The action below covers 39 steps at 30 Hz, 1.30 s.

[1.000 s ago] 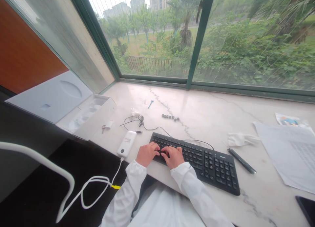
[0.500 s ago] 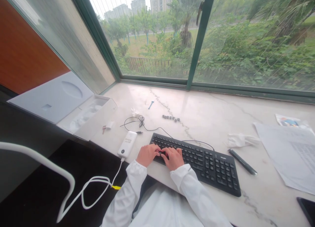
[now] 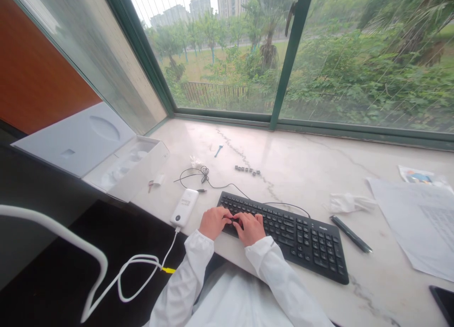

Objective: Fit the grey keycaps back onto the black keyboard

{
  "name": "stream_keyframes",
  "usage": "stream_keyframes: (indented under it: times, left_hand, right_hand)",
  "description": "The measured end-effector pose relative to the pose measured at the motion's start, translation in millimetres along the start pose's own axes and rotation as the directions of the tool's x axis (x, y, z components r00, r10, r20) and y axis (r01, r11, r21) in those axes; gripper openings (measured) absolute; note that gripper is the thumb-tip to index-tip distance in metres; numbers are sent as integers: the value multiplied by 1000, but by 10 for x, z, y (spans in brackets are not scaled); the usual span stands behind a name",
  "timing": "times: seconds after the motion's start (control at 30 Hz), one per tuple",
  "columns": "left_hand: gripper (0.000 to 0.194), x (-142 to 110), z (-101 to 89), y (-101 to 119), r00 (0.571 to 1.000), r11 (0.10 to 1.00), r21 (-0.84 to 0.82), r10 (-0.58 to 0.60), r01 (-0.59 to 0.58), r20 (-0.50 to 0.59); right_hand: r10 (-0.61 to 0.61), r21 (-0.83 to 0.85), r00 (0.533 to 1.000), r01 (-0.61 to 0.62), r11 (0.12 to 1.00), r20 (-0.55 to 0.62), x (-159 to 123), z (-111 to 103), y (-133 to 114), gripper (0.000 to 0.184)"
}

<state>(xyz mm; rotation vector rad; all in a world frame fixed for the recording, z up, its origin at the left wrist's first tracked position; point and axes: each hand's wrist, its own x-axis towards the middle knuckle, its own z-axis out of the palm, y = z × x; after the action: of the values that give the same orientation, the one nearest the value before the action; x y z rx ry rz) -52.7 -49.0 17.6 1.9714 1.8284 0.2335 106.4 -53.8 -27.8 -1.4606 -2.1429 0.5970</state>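
A black keyboard (image 3: 283, 232) lies at a slant on the marble surface. Over its left end, my left hand (image 3: 214, 222) is closed, with thumb and fingers brought together at the keys. My right hand (image 3: 249, 228) meets it there from the right, its thumb and index finger also pinched close to the same keys. Something small and dark may be between the fingertips, but the fingers hide it. Behind the keyboard, several loose black keycaps (image 3: 247, 170) sit in a row. A small blue tool (image 3: 218, 150) lies farther back.
Left of the keyboard is a white power bank (image 3: 184, 208) with a white cable (image 3: 172, 245) plugged in. An open white box (image 3: 138, 168) stands at the left edge. On the right lie a black pen (image 3: 352, 234), crumpled white plastic (image 3: 349, 202) and paper sheets (image 3: 413, 223).
My left hand and forearm have shifted very slightly to the right. Both hands stay at the same keys, and the camera view has moved a little.
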Motion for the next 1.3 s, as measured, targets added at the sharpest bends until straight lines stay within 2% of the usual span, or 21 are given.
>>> stream_keyframes:
  times: [0.33, 0.57, 0.77, 0.9, 1.07, 1.3]
  left_hand:
    - [14, -16, 1, -35, 997, 983, -163, -78, 79, 12]
    - [17, 19, 49, -99, 998, 956, -285, -68, 69, 12]
    - [17, 71, 95, -110, 984, 935, -314, -176, 163, -14]
    - [15, 101, 100, -87, 979, 942, -273, -201, 193, -2]
    - [9, 121, 113, 12, 962, 954, -127, -273, 272, 8]
    - [7, 100, 151, 89, 972, 973, -9, -232, 232, -17]
  right_hand:
    - [91, -36, 996, -91, 995, -10, 33, -65, -51, 12]
    - [207, 2, 976, -208, 978, 62, 108, -105, -95, 10]
    - [297, 36, 948, -302, 952, 113, 187, -155, -144, 3]
    - [319, 21, 936, -325, 945, 150, 243, -186, -162, 5]
    - [311, -7, 932, -315, 949, 187, 286, -203, -159, 10]
    - [298, -21, 934, -300, 954, 200, 268, -179, -183, 9]
